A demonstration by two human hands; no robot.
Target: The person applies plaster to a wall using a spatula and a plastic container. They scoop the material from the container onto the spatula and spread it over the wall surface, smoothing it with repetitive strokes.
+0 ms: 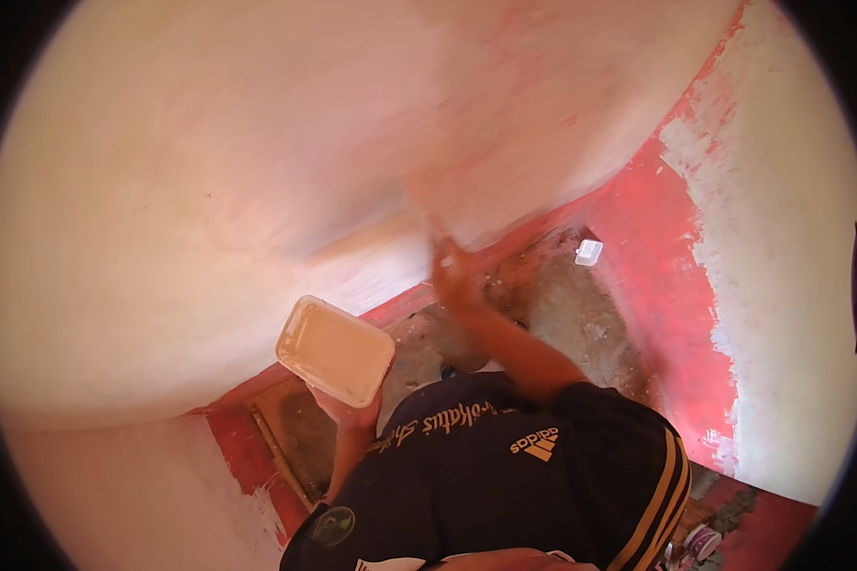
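Observation:
My left hand (349,407) grips a shallow rectangular plastic tub (336,349) from below. A smooth, pale peach paste or paint covers its inside. Out in front, my right hand (457,274) is raised close to the wall (257,162) and smeared by motion. Its fingers appear closed on a wide, flat, tan-coloured tool (371,235), too blurred to name more exactly. The tool lies along the lower part of the wall, and a soft grey shadow shows beside it. The wall surface is pale cream with faint pinkish streaks.
A red band (643,219) runs low along the right wall, under a ragged pale coat (771,190). On the stained floor (581,305) lies a small white container (588,252). A wooden strip (281,457) stands at lower left. A white-and-purple cup (703,541) lies among debris at lower right.

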